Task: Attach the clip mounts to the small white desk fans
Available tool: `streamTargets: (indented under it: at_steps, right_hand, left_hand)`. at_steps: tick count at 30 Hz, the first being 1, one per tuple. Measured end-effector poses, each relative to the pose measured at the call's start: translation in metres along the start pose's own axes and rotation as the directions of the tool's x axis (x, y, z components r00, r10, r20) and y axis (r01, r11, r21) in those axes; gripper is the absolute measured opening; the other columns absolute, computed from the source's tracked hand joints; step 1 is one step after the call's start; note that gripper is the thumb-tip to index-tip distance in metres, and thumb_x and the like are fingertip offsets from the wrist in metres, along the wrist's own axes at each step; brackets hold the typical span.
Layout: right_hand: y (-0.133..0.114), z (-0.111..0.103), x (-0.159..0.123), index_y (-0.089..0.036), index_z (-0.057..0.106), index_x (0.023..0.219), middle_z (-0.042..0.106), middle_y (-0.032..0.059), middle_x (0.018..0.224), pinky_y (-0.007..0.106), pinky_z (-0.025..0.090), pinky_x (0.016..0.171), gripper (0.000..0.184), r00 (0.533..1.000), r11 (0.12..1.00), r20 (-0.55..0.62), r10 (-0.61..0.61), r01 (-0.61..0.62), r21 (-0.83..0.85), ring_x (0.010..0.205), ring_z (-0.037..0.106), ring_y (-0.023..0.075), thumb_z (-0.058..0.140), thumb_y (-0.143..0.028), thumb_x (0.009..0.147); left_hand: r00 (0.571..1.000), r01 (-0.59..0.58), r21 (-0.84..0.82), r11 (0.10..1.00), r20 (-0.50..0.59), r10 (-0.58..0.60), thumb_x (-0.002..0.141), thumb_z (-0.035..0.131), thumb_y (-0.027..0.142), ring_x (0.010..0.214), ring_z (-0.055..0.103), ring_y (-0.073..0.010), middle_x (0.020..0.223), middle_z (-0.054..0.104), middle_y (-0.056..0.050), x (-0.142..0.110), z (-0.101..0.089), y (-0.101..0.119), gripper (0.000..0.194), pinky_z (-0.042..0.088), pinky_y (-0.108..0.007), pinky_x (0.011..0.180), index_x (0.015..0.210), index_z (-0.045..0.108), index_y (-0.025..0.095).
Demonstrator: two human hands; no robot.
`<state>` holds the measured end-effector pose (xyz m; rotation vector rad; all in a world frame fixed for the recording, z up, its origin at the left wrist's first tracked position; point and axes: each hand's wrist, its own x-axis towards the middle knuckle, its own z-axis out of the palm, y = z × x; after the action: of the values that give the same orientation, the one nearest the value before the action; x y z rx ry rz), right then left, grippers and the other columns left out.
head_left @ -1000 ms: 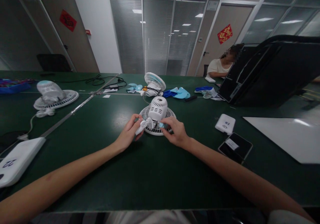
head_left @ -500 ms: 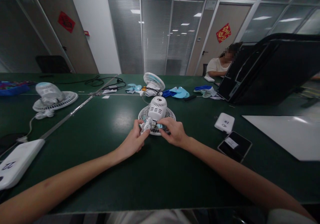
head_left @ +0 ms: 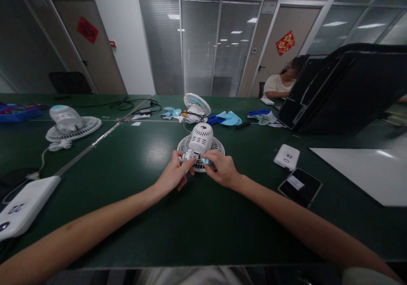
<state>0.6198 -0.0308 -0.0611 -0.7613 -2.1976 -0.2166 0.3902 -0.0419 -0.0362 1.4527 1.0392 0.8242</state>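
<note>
A white fan head (head_left: 201, 137) lies grille down on the green table in front of me, its motor housing on top. My left hand (head_left: 175, 168) pinches a small white plastic fan part (head_left: 190, 155) at the near side of the housing. Close by on the right, my right hand (head_left: 222, 166) has thumb and fingers closed on a small light-blue piece (head_left: 205, 161), whose kind I cannot make out. Both hands are just above the near rim of the grille, which they partly hide.
Another fan (head_left: 195, 107) stands behind, beside light-blue fan blades (head_left: 229, 118). A third fan head (head_left: 68, 122) lies at left, near a white power bank (head_left: 27, 206). At right are another power bank (head_left: 286, 156), a black device (head_left: 300, 187), a white board (head_left: 352, 170) and a seated person (head_left: 278, 86).
My left hand has turned the white plastic part slightly and shifted it a little up and right. The right hand keeps its pinch. The camera view has moved slightly.
</note>
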Motion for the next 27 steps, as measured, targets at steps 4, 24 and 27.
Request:
streamTargets:
  at_steps: [4,24,27]
  right_hand:
    - [0.001,0.002,0.000,-0.020,0.050,0.135,0.064,0.0116,0.123,0.030,0.057,0.075,0.034,0.999,0.999,0.028,0.032,-0.031,-0.038,0.106,0.066,0.0216,0.053,-0.029,0.102]
    - [0.001,0.003,0.000,-0.024,0.048,0.144,0.064,0.0098,0.129,0.035,0.061,0.090,0.042,0.999,0.999,0.021,-0.037,0.037,-0.019,0.113,0.067,0.0216,0.052,-0.022,0.102]
    - [-0.001,0.003,0.000,-0.023,0.047,0.145,0.065,0.0109,0.128,0.034,0.062,0.085,0.045,1.000,0.999,0.000,-0.025,0.025,-0.038,0.112,0.067,0.0224,0.053,-0.021,0.101]
  left_hand:
    - [0.999,-0.036,0.056,0.998,-0.027,0.038,0.094,0.056,0.056,0.037,0.049,-0.0070,0.080,0.064,0.002,0.007,-0.001,-0.004,0.044,0.030,-0.014,0.031,0.114,0.033,0.024]
    - [0.982,-0.157,-0.079,0.984,-0.118,0.147,0.097,0.053,0.050,0.045,0.045,-0.0073,0.074,0.058,0.003,-0.007,0.006,-0.025,0.035,0.030,-0.016,0.040,0.116,0.049,0.021]
    - [0.980,-0.170,-0.063,0.983,-0.113,0.162,0.098,0.052,0.048,0.047,0.045,-0.0075,0.075,0.058,0.003,-0.007,0.006,-0.024,0.034,0.032,-0.017,0.042,0.117,0.051,0.021]
